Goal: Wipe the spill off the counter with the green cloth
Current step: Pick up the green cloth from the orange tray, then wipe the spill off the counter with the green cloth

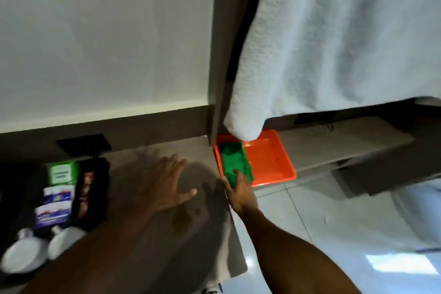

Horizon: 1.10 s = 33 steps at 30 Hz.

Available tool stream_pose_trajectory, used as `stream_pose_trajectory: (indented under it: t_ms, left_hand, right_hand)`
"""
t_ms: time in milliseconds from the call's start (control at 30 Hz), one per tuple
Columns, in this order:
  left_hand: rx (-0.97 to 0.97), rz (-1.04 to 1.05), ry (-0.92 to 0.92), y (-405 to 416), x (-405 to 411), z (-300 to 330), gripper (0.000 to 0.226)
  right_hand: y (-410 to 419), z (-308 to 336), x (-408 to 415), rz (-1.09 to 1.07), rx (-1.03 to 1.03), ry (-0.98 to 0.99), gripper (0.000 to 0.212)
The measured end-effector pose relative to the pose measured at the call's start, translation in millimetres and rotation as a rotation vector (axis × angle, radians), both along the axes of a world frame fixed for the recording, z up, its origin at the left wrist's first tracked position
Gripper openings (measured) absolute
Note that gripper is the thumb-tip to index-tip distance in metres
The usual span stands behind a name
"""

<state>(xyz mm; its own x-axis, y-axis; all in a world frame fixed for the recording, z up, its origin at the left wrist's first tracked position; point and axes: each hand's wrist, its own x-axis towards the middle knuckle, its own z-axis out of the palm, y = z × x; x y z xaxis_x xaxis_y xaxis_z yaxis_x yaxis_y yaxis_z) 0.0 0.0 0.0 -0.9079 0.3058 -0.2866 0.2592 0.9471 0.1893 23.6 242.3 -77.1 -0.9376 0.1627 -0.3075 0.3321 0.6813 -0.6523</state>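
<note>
Nearest the camera, two bare forearms reach forward over the worktop [133, 157], a pale grey-brown surface blurred by motion. Between the forearms, on the worktop, lies the spill [182, 218], a small brownish puddle with a darker spot beside it; it looks untouched, so the wiping itself has not begun. The left hand [167, 184] hovers or rests just beyond the spill with its fingers spread wide and nothing in it; whether the palm touches the surface cannot be told. To the left of it stand a few packets [59, 193] in a dark holder, with two white round containers [43, 248] nearer the camera. The right hand [239, 190] stretches to the worktop's right edge, where its fingertips lie on the near end of the green cloth [235, 164]; the fingers appear extended rather than closed, and a firm hold on the cloth is not evident. The cloth sits folded in the left part of an orange tray [272, 162], which rests on a lower ledge just beside the worktop. Above the tray's far edge hangs a white towel [334, 43], its lowest corner drooping over the tray. Judging from this, the task is at its first step: the cloth must still be lifted out, carried to the spill and rubbed over it.
</note>
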Motion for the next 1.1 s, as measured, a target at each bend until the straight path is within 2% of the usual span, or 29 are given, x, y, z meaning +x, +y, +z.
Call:
stream_pose_trajectory:
  t_ms: [133, 233, 400, 500, 600, 667, 767, 833, 900, 1000, 1100]
  left_hand:
    - [-0.051, 0.064, -0.058, 3.1, -20.4, -25.0, 0.101]
    - [-0.119, 0.064, -0.090, 2.5, -49.2, -54.5, 0.096]
    - [-0.170, 0.076, -0.195, -1.0, -97.8, -105.0, 0.079]
    - [-0.197, 0.058, -0.205, -6.0, -103.3, -130.4, 0.079]
    - [-0.170, 0.102, -0.238, -11.5, -102.7, -136.6, 0.080]
    - [-0.153, 0.127, -0.252, -8.1, -101.3, -130.1, 0.081]
    - [-0.189, 0.000, -0.268, -13.8, -103.8, -111.2, 0.086]
    - [-0.168, 0.014, -0.240, -36.7, -95.1, -100.1, 0.086]
    - [-0.124, 0.103, -0.109, -61.1, -77.4, -101.3, 0.077]
    - [-0.136, 0.186, 0.041, -106.3, -19.0, -118.4, 0.059]
    - [-0.103, 0.243, 0.084, -132.0, 27.5, -139.1, 0.057]
  right_hand:
    - [16.4, -25.1, -43.6, -0.179, -0.018, 0.005, 0.048]
    - [29.0, -53.1, -80.3, -0.173, 0.018, -0.005, 0.043]
    - [41.4, -91.2, -119.0, -0.129, 0.116, -0.049, 0.061]
    - [43.9, -102.7, -135.3, -0.111, 0.182, -0.065, 0.074]
    - [41.0, -101.2, -152.6, -0.279, 0.051, -0.115, 0.078]
    - [35.3, -90.4, -156.0, -0.429, -0.040, -0.112, 0.068]
    - [11.3, -60.7, -144.1, -0.518, -0.072, 0.072, 0.048]
    - [-14.9, -42.8, -123.9, -0.397, -0.007, 0.183, 0.043]
    - [-30.6, -37.9, -104.6, -0.132, 0.078, 0.268, 0.041]
    - [-63.1, -43.5, -72.5, 0.265, 0.176, 0.218, 0.042]
    - [-83.1, -58.0, -48.6, 0.461, 0.325, 0.144, 0.052]
